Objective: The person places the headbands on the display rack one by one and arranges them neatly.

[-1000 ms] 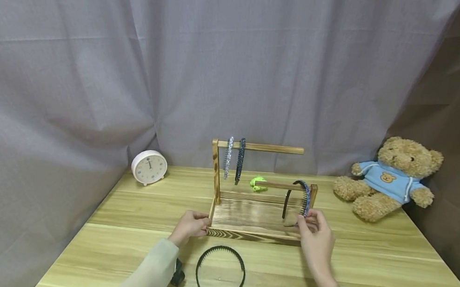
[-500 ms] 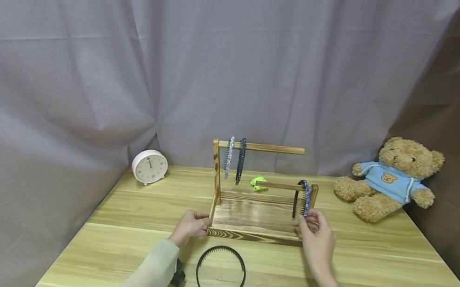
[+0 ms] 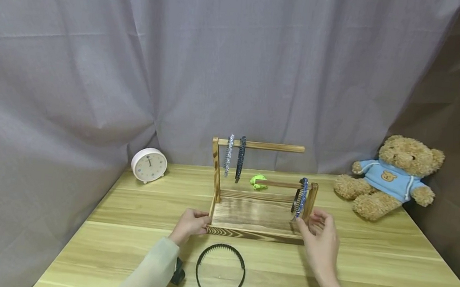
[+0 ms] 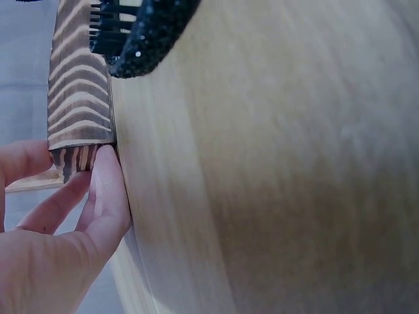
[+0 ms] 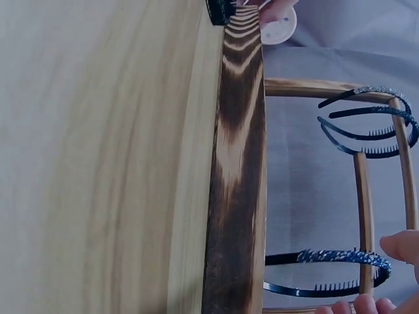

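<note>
My left hand point(image 3: 190, 226) holds the front left corner of a wooden headband rack point(image 3: 254, 235), thumb and fingers on its end in the left wrist view. A blue glittery headband point(image 3: 302, 199) with comb teeth hangs over the lower bar, close to the right post. My right hand point(image 3: 322, 242) is beside that post, thumb near the headband's lower end. In the right wrist view, its thumb and fingers stand apart around the headband. A silver headband point(image 3: 228, 155) and a dark glittery headband point(image 3: 240, 158) hang on the upper bar. A black headband point(image 3: 243, 262) lies in front.
A white alarm clock point(image 3: 149, 165) stands at the back left. A teddy bear point(image 3: 390, 178) in a blue hoodie sits at the back right. Something bright green point(image 3: 258, 182) lies behind the lower bar. Grey curtain point(image 3: 243, 60) hangs behind the table.
The blue headband has turned edge-on and now hangs closer to the right post. My right hand has moved slightly right, its fingers spreading from the headband. The left hand has stayed put.
</note>
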A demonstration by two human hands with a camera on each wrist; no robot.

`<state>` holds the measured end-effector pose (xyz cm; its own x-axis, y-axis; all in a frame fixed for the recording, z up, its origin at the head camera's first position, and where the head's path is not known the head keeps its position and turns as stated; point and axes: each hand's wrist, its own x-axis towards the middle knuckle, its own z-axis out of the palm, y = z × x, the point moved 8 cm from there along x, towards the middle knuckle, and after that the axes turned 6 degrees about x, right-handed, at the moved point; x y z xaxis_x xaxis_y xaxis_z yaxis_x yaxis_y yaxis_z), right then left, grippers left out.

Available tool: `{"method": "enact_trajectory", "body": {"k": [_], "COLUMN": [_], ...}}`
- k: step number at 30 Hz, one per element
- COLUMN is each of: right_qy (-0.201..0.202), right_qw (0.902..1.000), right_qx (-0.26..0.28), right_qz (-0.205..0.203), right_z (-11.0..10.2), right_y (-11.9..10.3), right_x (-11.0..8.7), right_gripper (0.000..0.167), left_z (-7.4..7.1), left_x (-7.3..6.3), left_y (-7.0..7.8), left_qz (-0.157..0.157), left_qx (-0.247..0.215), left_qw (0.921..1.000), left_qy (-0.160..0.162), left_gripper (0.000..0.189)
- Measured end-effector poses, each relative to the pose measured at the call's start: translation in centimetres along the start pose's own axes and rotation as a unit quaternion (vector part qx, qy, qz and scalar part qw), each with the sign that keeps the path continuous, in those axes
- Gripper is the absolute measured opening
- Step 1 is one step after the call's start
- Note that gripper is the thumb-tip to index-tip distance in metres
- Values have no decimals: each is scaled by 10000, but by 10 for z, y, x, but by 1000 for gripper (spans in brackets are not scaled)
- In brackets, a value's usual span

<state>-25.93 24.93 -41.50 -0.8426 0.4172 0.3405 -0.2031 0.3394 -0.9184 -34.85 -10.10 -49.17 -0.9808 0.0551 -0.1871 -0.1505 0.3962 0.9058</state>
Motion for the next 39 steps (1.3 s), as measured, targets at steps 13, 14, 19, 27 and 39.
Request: {"method": "enact_trajectory", "body": {"k": [13,14,19,27,39], "right_qy": [-483,-581,-1168,-1842,-2513], "right_qw": [9969,9959,9879,9751,9511], "right_qx": [-547,-597,-709,-362,293], "right_qz": [288,357,732,1183,1769], "right_z": [5,7,16,34,59], "right_y": [5,6,9,11,11], "right_x": [-14,-15,-24,-41,-65], "right_gripper": [52,53,56,61,58], "left_z": [1,1,1,1,0], "left_x": [2,2,1,1,0], "left_y": [-3,-3,-3,-2,0], "left_qz": [31,43,58,30,36], "left_qx": [55,68,105,53,-69], "left_qw": [10000,10000,9999,10000,10000], "left_qy": [36,36,28,37,57], "left_gripper": [38,38,39,38,38]}}
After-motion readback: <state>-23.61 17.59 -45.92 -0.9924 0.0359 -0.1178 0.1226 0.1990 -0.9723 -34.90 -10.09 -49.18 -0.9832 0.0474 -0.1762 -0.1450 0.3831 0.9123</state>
